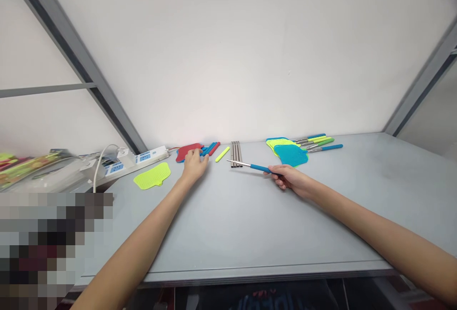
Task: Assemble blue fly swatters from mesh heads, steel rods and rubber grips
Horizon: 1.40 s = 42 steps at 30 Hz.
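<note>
My right hand (pixel 287 176) is closed around the blue handle (pixel 260 168) of a thin metal rod (pixel 240 163). The rod points left and crosses over the near ends of several bare metal tubes (pixel 236 150) lying side by side. My left hand (pixel 194 163) is over the near edge of a red fly swatter head (pixel 187 150), fingers bent and apart. Its fingertips partly cover the red head and some blue pieces; whether they touch is unclear. Right of this hand lie blue handle grips (pixel 209 148), a red grip (pixel 214 148) and a yellow-green grip (pixel 222 154).
A yellow-green swatter head (pixel 152 175) lies at left. Several assembled fly swatters, with a blue head (pixel 291 155) on top, are stacked at right. A white power strip (pixel 144 158) with plugs and a cable stands along the left side of the grey table (pixel 246 234).
</note>
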{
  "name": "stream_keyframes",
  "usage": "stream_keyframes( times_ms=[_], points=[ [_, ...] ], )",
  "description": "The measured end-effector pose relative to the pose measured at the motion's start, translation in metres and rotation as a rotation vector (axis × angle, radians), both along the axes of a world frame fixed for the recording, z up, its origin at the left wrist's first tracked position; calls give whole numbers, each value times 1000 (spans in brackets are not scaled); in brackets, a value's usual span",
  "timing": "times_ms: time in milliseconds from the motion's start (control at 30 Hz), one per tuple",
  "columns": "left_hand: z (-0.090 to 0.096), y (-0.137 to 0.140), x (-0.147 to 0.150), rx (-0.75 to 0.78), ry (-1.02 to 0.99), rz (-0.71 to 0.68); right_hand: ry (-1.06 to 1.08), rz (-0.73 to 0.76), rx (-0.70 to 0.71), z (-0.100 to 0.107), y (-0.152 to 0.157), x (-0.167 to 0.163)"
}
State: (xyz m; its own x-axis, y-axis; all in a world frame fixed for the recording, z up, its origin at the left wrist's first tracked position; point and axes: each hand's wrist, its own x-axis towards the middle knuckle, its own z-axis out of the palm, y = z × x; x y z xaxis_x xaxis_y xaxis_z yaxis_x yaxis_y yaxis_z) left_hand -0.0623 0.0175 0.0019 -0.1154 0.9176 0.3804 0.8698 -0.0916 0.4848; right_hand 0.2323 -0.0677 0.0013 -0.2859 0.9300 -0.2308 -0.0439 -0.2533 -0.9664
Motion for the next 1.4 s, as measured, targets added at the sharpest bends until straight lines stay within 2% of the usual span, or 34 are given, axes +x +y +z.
stream_keyframes(
  times_ms=[200,433,633,900,1400],
  points=[
    [-15,13,-21,-112,144,135,-5,8,-1,-1,0,1],
    [-20,15,-21,-136,236,155,-10,9,-1,-1,2,-1],
    [-20,18,-23,-112,267,149,-13,9,1,-1,1,-1],
    [-16,16,-24,4,288,176,-19,18,-3,-1,0,0],
    [-23,26,-33,-18,265,196,-12,28,8,0,1,1]
  ],
)
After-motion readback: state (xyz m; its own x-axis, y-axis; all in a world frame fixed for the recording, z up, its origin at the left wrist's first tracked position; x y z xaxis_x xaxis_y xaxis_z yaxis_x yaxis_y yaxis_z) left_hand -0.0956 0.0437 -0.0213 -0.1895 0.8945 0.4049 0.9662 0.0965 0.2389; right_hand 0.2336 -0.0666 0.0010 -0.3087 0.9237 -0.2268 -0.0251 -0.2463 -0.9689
